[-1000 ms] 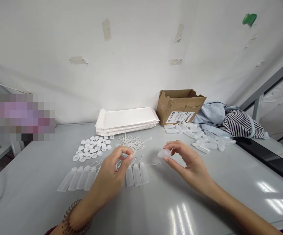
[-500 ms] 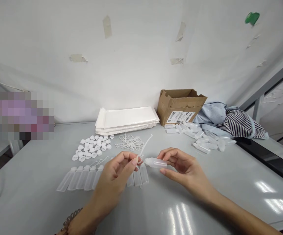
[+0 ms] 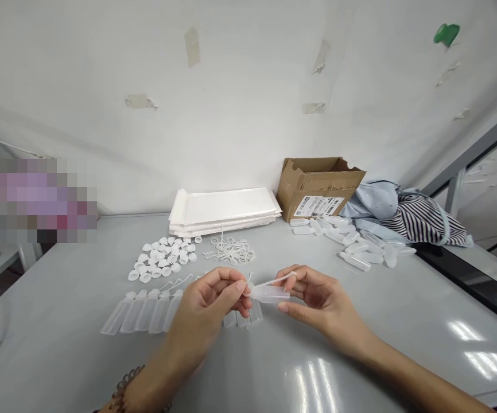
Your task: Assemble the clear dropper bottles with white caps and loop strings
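My right hand (image 3: 319,301) grips a small translucent plastic bottle (image 3: 270,293) held sideways just above the grey table (image 3: 274,367). My left hand (image 3: 208,312) pinches a thin white ring strap (image 3: 270,281) at the bottle's neck, and the strap's tail bends over the bottle toward my right fingers. Right behind my hands a row of finished bottles (image 3: 145,312) lies flat on the table. Farther back lie a pile of white caps (image 3: 162,259) and a heap of loose white ring straps (image 3: 231,251).
A stack of white padded envelopes (image 3: 225,209) lies against the wall. An open cardboard box (image 3: 317,183) stands to its right, with loose empty bottles (image 3: 356,244) and bundled cloth (image 3: 407,212) beside it. A black edge (image 3: 468,275) runs along the table's right side.
My hands came together over the table. The strap went from standing up loose to sitting at the bottle's neck, with its tail bent down toward my right fingers.
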{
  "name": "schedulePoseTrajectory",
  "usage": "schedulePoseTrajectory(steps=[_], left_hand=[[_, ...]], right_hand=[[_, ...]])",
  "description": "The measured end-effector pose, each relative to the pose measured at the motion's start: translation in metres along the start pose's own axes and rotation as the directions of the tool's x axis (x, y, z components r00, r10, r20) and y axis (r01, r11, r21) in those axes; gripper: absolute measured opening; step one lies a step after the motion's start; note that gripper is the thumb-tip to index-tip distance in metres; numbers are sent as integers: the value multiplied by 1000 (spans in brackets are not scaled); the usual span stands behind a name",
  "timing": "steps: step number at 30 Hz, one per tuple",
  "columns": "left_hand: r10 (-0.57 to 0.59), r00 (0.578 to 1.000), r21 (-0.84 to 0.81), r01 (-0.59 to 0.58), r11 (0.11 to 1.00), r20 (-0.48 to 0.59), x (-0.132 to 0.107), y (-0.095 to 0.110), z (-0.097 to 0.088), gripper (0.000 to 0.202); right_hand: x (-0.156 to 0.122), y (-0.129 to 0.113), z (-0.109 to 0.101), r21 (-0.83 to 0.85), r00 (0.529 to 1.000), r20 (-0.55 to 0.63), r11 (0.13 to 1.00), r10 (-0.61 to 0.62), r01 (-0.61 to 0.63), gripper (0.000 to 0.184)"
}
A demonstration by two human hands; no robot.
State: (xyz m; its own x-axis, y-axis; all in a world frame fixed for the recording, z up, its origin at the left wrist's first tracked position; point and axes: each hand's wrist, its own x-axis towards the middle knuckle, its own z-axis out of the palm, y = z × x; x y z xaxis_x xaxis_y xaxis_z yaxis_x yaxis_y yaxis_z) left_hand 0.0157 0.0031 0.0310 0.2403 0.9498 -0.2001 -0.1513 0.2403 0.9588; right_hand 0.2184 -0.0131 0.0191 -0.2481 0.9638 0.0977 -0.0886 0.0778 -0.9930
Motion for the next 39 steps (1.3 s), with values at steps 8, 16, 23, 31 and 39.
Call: schedulePoseTrajectory(steps=[8, 16, 23, 31, 39], left_hand=[[74, 997, 148, -71, 986, -11, -5, 2, 4, 14], [141, 990, 209, -140, 968, 10, -8, -1, 8, 10], [188, 982, 300, -185, 936, 18, -15, -1, 9, 17], [239, 966, 309, -256, 916, 94, -10, -3, 4, 11], [276, 949, 284, -309, 908, 149, -7, -2, 3, 3]], right_hand=[[2, 3, -1, 153, 996, 8, 984, 89, -90, 19], [2, 1, 1, 216, 995, 11, 971, 100, -100, 18], [0, 0, 3, 197, 994, 15, 974, 108, -109, 18], [0, 0, 4, 237, 993, 41, 964, 112, -119, 17], [-1, 2, 5, 253, 987, 52, 954, 152, -160, 24]])
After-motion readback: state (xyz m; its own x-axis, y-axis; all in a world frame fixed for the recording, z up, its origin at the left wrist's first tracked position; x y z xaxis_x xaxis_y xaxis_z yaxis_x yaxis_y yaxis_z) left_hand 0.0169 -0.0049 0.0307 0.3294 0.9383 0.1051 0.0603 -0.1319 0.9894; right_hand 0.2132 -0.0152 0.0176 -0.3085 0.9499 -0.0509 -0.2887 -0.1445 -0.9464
